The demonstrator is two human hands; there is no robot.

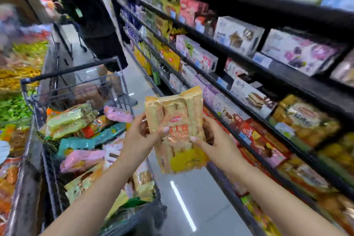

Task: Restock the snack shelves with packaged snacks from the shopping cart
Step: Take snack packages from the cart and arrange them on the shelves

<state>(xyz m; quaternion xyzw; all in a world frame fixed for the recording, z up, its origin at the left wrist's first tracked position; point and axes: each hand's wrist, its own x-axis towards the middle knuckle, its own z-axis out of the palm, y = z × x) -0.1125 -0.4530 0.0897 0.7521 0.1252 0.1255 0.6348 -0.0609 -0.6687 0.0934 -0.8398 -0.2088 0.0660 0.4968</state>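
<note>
A yellow-orange packet of roll biscuits [177,120] is held upright in front of me, above the aisle floor. My left hand [142,136] grips its left edge with the thumb across the front. My right hand [214,140] holds its right edge, fingers behind and thumb on the front. The black wire shopping cart [76,74] stands at lower left, filled with several pink, teal, green and orange snack packets [84,159]. The black snack shelves [268,63] run along the right, stocked with boxes and bags.
Another person in dark clothes [92,15] stands ahead in the aisle, an arm reaching to the upper shelf. A display of bagged snacks [17,74] lines the left side. Grey floor [201,197] shows between cart and shelves.
</note>
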